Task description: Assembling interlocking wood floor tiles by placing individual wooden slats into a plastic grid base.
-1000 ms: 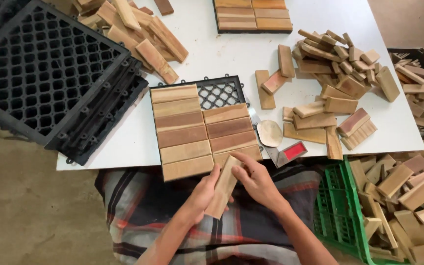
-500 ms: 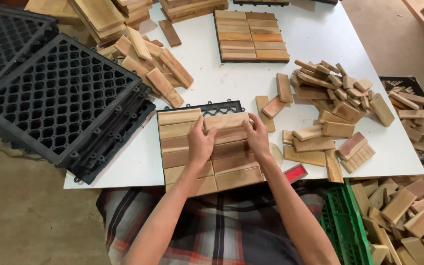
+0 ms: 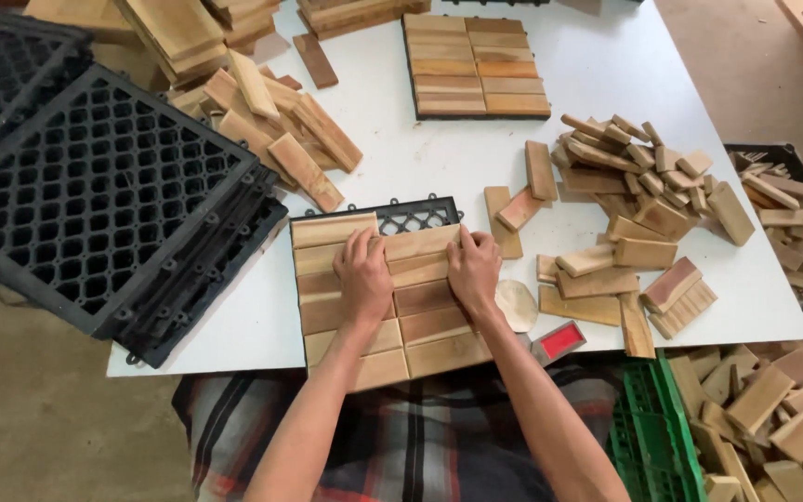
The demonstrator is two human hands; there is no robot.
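A stack of black plastic grid bases (image 3: 95,200) overhangs the left edge of the white table (image 3: 392,163), its lattice faces upward. Just right of the stack, near the far left corner, loose wooden slats (image 3: 271,121) lie in an untidy heap.

At the near edge, roughly centred, sits the partly covered tile (image 3: 388,293): a black grid base with wooden slats laid across it in two columns. A strip of bare black lattice (image 3: 415,219) shows at its far right corner; its near edge projects past the table edge toward the lap.

The left hand (image 3: 364,279) lies flat, palm down, fingers extended and together, on the slats near the middle of the tile. The right hand (image 3: 473,270) lies flat in the same manner on the right column, fingertips touching the farthest slat (image 3: 420,244) of that column. Neither hand is closed around anything; both press on the slat surfaces.

A finished tile (image 3: 476,65) rests near the far edge. Right of the hands, a round pale object (image 3: 518,305), possibly a cloth pad, and a red-faced block (image 3: 559,342) lie at the near edge. A large pile of short slats (image 3: 643,204) occupies the right side. A green crate (image 3: 648,437) of offcuts stands beyond the near right corner
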